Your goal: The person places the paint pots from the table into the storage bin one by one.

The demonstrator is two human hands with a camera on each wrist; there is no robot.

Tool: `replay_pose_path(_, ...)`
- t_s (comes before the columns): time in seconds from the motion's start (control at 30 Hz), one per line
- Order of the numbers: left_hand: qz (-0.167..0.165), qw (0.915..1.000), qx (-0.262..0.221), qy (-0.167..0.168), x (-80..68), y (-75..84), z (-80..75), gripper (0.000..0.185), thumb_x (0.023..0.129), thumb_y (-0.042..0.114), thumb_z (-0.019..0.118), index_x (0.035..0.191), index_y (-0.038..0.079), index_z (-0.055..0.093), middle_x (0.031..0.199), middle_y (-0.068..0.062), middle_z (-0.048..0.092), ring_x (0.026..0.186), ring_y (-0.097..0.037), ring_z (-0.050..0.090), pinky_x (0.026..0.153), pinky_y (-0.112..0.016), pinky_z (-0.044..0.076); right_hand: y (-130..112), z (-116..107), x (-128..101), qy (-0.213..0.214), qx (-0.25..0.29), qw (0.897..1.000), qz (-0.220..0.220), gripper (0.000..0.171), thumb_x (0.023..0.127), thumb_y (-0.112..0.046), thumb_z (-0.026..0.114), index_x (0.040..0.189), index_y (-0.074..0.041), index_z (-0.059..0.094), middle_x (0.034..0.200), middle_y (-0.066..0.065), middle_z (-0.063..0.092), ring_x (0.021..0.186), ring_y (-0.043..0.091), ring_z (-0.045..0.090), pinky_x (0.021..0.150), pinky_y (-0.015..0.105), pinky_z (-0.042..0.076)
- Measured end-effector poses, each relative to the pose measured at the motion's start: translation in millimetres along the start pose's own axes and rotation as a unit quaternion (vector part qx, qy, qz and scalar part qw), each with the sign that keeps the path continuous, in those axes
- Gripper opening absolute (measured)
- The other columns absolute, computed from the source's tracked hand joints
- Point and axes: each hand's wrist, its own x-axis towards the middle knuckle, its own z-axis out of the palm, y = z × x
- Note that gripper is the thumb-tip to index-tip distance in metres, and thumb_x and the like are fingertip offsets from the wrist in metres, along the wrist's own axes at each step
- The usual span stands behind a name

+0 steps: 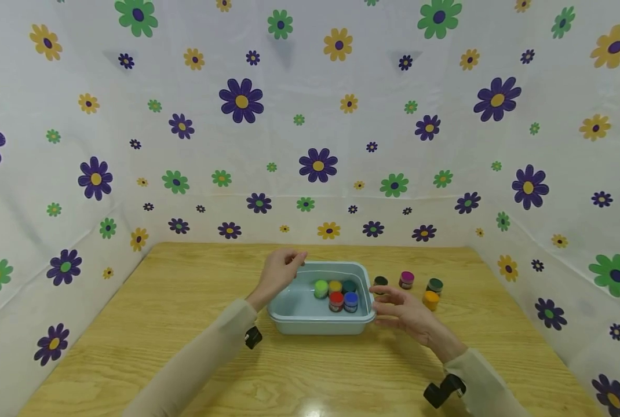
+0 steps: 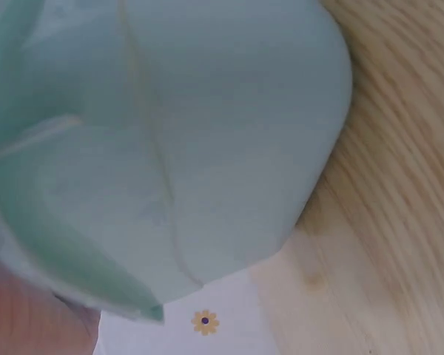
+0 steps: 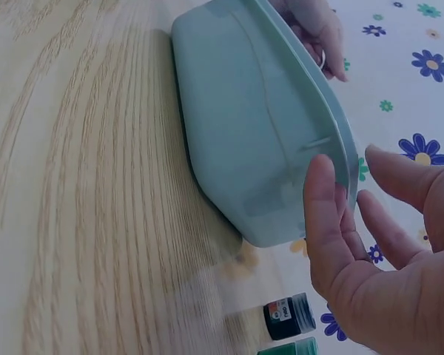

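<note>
We see the pale blue tub (image 1: 317,315), holding 5 paint jars, near the tabletop's middle, its long axis running left to right, our left hand (image 1: 279,272) gripping its far-left rim and our right hand (image 1: 406,310), fingers loosely spread, just beside its right end.

A light wooden table (image 1: 185,347) is enclosed on three sides by white sheeting (image 1: 310,116) (printed with purple, green and yellow flowers), evenly lit.
</note>
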Motion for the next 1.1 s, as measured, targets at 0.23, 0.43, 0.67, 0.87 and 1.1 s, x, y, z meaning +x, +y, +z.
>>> replay_pose_path(0.23, -0.001, 0.9999, -0.011, -0.009, -10.6, -3.4, -13.5, 0.038, 0.088, 0.042, 0.055, 0.083, 0.007, 0.068, 0.058, -0.003, 0.055, 0.053, -0.017, 0.049, 0.047, -0.027, 0.039, -3, -8, -2, 0.053, -0.053, 0.997, -0.029, 0.045, 0.089, -0.019, 0.059, 0.125, 0.003, 0.047, 0.112, 0.017, 0.050, 0.095, 0.027, 0.053, 0.081, 0.039, 0.049)
replay_pose_path(0.43, -0.013, 0.9996, -0.027, -0.003, -20.6, -10.6, -23.3, 0.024, 0.086, 0.037, 0.060, 0.077, 0.016, 0.066, 0.060, -0.004, 0.056, 0.056, -0.019, 0.051, 0.051, -0.029, 0.041, -4, -17, -3, 0.136, -0.143, 0.978, -0.065, 0.040, 0.087, -0.022, 0.061, 0.118, 0.002, 0.055, 0.106, 0.019, 0.056, 0.095, 0.033, 0.052, 0.077, 0.039, 0.048)
replay_pose_path(0.67, -0.044, 0.9972, -0.051, -0.031, -26.1, -20.0, -34.2, 0.022, 0.085, 0.036, 0.062, 0.075, 0.016, 0.066, 0.065, -0.006, 0.058, 0.062, -0.023, 0.052, 0.053, -0.029, 0.042, -2, -26, -5, 0.187, -0.180, 0.962, -0.090, 0.034, 0.089, -0.018, 0.059, 0.116, 0.002, 0.057, 0.109, 0.018, 0.057, 0.093, 0.020, 0.055, 0.078, 0.039, 0.049)
replay_pose_path(0.87, -0.072, 0.9934, -0.077, -0.044, -33.2, -26.6, -43.3, 0.013, 0.082, 0.024, 0.068, 0.087, 0.012, 0.067, 0.074, -0.012, 0.058, 0.060, -0.017, 0.047, 0.045, -0.025, 0.039, -4, -29, -7, 0.200, -0.205, 0.954, -0.091, 0.033, 0.089, -0.015, 0.059, 0.117, 0.003, 0.056, 0.117, 0.021, 0.054, 0.100, 0.020, 0.053, 0.086, 0.035, 0.046)
replay_pose_path(1.1, -0.112, 0.9867, -0.101, -0.061, -42.9, -28.7, -51.9, 0.035, 0.076, 0.016, 0.074, 0.108, 0.011, 0.061, 0.090, -0.012, 0.055, 0.072, -0.021, 0.049, 0.052, -0.030, 0.044, 3, -37, -8, 0.190, -0.240, 0.949, -0.072, 0.033, 0.086, -0.013, 0.062, 0.117, -0.001, 0.057, 0.120, 0.019, 0.053, 0.113, 0.031, 0.043, 0.095, 0.045, 0.038)
